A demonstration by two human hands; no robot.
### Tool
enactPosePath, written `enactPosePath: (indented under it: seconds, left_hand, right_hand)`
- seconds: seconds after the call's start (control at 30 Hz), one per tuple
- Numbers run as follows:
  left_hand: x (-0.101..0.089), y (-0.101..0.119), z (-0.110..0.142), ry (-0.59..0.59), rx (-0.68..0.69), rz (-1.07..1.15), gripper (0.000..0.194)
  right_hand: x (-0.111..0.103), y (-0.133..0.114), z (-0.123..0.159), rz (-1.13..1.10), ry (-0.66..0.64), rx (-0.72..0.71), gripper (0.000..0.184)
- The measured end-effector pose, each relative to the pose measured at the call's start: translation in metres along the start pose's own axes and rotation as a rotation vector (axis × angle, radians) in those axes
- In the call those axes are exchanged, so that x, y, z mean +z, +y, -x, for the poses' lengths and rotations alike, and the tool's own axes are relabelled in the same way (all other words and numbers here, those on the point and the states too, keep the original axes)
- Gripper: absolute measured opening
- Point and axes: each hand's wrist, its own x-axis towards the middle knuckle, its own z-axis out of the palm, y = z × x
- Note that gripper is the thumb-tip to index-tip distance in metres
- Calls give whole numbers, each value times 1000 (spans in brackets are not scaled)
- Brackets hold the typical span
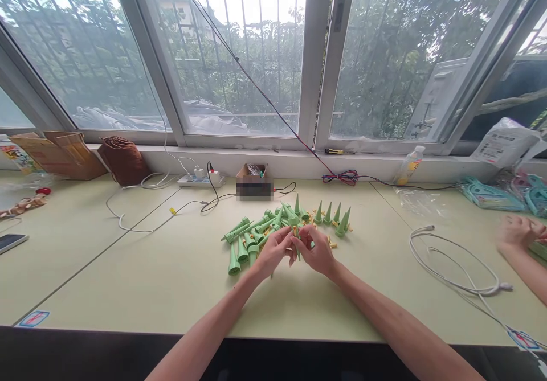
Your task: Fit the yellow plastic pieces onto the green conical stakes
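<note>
My left hand (276,248) and my right hand (317,248) meet over the middle of the table, fingers closed. Between them is a green watering spike (293,220), its wide end up and its tip pointing down. A small orange valve (294,230) shows at its upper part, between my fingertips. Which fingers press on the valve is hard to make out. Left of and behind my hands lies a pile of green cone-shaped spikes (242,251). Several spikes (327,214) stand upright on their wide ends at the right, with small orange valves (333,245) near them.
Behind the spikes are a small open box (253,171) and a power strip (200,180). A coiled white cable (453,281) lies at the right, near another person's hand (519,232). A bottle (410,166) and bundled wires (342,177) are along the window wall.
</note>
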Motion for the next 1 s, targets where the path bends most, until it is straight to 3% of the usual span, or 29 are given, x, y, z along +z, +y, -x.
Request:
enactPosePath:
  seconds: [0.4,1.0]
  left_hand:
    - [-1,-3,-1,-12,-6,12,34]
    - [-4,-4,1,-52,12,25,40]
  right_hand:
    - [0,-3,0,-27,46,-17,21]
    - [1,-1,2,107,73,-223,19]
